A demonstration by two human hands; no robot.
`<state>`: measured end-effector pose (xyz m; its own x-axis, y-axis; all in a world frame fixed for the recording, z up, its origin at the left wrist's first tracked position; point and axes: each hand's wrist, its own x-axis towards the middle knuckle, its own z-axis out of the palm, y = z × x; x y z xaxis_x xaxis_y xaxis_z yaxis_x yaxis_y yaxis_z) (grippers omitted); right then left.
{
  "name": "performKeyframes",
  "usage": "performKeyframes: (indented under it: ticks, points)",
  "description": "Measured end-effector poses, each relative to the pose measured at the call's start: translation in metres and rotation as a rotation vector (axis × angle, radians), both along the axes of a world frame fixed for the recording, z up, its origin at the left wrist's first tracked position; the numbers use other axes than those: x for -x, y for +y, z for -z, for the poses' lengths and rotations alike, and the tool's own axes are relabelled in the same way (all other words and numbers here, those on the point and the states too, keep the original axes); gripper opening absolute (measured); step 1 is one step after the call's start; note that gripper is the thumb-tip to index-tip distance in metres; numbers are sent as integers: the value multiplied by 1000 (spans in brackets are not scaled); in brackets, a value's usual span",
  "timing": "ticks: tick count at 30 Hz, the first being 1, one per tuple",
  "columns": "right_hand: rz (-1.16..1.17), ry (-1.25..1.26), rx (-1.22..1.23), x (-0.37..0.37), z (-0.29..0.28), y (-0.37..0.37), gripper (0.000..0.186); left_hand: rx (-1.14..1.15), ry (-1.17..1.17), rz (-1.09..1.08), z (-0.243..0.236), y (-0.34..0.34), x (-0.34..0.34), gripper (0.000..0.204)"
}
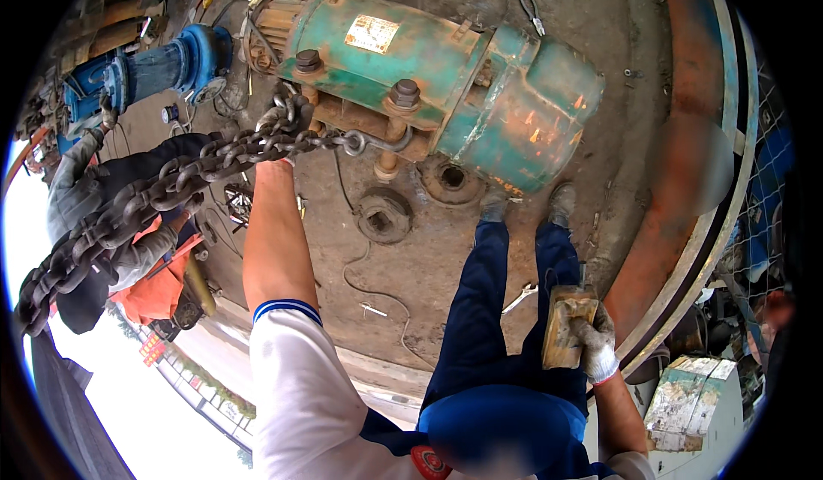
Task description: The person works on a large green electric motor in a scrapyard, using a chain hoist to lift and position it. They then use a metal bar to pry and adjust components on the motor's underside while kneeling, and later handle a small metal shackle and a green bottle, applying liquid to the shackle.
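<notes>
My left arm reaches forward to the heavy steel chain [184,176]. My gloved left hand [300,120] is closed at the chain, its fingers partly hidden behind the links. A hook [390,141] at the chain's end meets the near side of a worn green electric motor [403,51], by its large bolts. By my right thigh, my gloved right hand [597,343] grips a dirty yellow pendant control [567,327], thumb across its face. The motor appears raised over the floor, close in front of my shoes.
A co-worker in grey gloves [154,247] bends at the left beside a blue pump [176,64]. Round metal flanges [383,216], a wrench [520,297], pliers [530,10] and a thin cable [377,290] lie on the floor. A rusty curved beam [643,249] runs along the right.
</notes>
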<state>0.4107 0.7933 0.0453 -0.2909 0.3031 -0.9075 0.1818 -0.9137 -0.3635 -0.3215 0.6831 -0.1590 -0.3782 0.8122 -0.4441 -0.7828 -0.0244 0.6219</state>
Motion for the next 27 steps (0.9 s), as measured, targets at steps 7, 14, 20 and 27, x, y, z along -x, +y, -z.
performKeyframes:
  ticks: [7, 14, 20, 27]
  points:
    - [-22, -42, 10, 9, 9, 0, 54, 553, 266, -102, -43, 46, -13, 24]
    - [-1, -74, 12, 34, 9, -5, 52, 790, 181, -111, -35, 43, -6, 25]
    - [-75, -31, 79, 37, 15, 11, 52, 381, 846, 49, 96, -96, 79, 30]
    - [-103, -59, 75, 49, 20, 6, 53, 73, -121, -195, 82, -8, -7, 33]
